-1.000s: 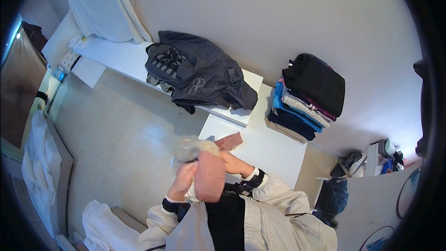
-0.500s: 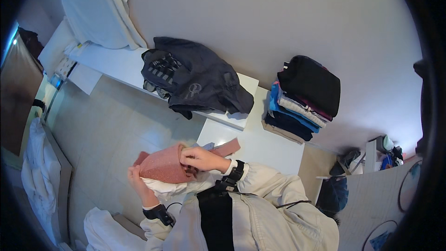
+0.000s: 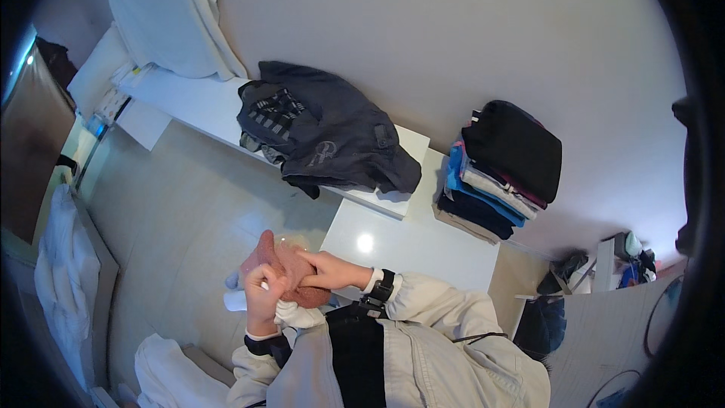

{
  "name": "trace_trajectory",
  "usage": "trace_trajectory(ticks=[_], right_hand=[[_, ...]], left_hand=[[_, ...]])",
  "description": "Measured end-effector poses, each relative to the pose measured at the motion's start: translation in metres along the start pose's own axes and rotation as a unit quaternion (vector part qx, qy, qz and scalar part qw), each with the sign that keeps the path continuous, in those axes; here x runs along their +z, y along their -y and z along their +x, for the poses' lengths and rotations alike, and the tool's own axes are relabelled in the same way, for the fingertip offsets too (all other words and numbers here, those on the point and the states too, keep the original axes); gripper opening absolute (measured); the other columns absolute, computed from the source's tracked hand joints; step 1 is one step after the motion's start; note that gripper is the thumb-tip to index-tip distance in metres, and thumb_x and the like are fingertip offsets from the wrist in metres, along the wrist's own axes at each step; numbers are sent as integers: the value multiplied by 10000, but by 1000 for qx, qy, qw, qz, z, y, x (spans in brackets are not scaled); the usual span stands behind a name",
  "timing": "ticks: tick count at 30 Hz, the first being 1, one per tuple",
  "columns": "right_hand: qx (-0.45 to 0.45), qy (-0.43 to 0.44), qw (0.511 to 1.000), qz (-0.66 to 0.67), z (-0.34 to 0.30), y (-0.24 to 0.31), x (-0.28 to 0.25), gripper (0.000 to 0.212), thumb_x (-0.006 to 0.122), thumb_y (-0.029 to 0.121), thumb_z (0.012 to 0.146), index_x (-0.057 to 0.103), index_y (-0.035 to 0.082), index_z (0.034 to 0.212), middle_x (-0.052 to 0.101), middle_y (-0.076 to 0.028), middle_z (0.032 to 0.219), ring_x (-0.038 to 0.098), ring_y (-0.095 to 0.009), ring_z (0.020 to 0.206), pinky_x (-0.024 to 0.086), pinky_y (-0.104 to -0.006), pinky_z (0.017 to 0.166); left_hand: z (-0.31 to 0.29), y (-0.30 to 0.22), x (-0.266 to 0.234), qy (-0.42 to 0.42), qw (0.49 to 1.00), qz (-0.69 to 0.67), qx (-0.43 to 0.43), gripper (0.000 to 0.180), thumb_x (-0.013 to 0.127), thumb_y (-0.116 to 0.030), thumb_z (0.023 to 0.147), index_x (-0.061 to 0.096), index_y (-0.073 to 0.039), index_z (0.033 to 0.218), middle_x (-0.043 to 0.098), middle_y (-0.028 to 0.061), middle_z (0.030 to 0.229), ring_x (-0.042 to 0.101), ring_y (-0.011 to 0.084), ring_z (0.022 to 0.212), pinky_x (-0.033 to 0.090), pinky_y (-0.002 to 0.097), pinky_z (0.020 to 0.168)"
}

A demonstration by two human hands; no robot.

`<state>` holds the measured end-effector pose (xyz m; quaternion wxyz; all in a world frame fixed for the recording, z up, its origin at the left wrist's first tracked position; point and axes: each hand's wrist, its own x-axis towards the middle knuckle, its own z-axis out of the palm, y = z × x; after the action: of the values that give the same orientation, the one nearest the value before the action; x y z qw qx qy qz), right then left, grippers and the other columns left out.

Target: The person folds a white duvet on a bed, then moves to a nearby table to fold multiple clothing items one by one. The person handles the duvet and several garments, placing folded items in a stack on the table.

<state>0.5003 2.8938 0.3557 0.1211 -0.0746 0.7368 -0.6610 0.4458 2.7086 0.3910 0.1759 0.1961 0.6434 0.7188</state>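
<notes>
A pink knitted garment [image 3: 285, 263] is bunched up in front of my chest, its exact kind hard to make out. My left hand [image 3: 264, 293] is closed in a fist on its left side. From the right, my right hand [image 3: 331, 270] grips the garment, with the fingers partly hidden behind a fold. White cloth [image 3: 299, 314] hangs below the pink fabric, close against my jacket. A pale bluish-white piece [image 3: 236, 300] sticks out left of my left hand.
A dark grey jacket [image 3: 340, 136] lies on the white bench [image 3: 189, 106]. Right of it, a stack of folded clothes [image 3: 510, 159] stands on a lower white table [image 3: 377, 238]. White fabric [image 3: 162, 15] drapes at the back left; more white bedding [image 3: 60, 279] lies at the left.
My left hand has moved right, toward my right hand, and the garment is more bunched. The pink strip over the table at the right has been drawn in.
</notes>
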Motion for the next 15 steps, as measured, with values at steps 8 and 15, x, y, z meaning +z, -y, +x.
trace_trajectory(ticks=[8,15], right_hand=[[-153,-233,960,16,24,-16,-40,478,608,123,827,478,-21,1264,597,-126,1136,550,-165,1071,432,-307,909],[-296,-448,791,295,-2,65,-165,274,524,147,937,428,56,1177,544,-78,1132,550,-162,1025,458,-324,907]], left_hand=[[21,9,19,-109,990,-67,-54,47,571,-54,853,524,-60,856,503,-14,623,432,52,580,343,187,622],[26,20,22,-5,988,-117,-97,40,579,-61,857,539,-55,860,465,-29,603,401,36,527,308,191,505]])
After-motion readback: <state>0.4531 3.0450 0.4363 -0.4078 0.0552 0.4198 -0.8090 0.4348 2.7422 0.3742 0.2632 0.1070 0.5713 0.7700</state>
